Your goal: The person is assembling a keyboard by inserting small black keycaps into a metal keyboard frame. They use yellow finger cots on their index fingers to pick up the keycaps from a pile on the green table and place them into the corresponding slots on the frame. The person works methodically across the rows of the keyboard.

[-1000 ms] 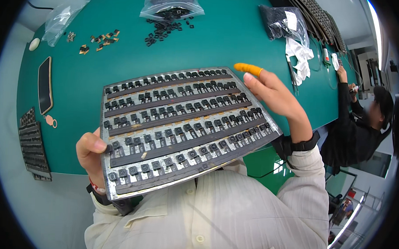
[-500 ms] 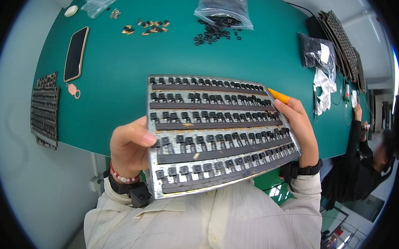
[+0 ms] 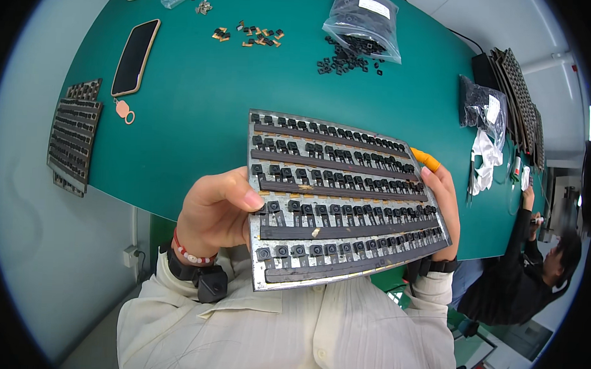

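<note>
I hold a flat metal tray (image 3: pixel 352 229) up in front of my chest, tilted toward me. Several rows of small black camera modules (image 3: pixel 334 210) sit on it, divided by dark strips. My left hand (image 3: pixel 211 204) grips the left edge, its thumb on top beside the end module of a row, its other fingers hidden beneath. At the right edge my right hand (image 3: pixel 443 197) has hold of the tray, with an orange finger cot (image 3: pixel 426 158) on one finger; its remaining fingers are mostly behind the tray.
Loose black parts (image 3: pixel 352 59) lie by a clear bag (image 3: pixel 364 24). Gold-and-black pieces (image 3: pixel 256 36) and a phone (image 3: pixel 136 57) are farther left. Stacked trays (image 3: pixel 74 141) stand at the left edge. A dark bag (image 3: pixel 482 106), white cloth (image 3: pixel 485 162) and a co-worker (image 3: pixel 523 277) are at right.
The whole view has shifted, so the table's things and the tray appear farther right. Both hands keep the same hold on the tray.
</note>
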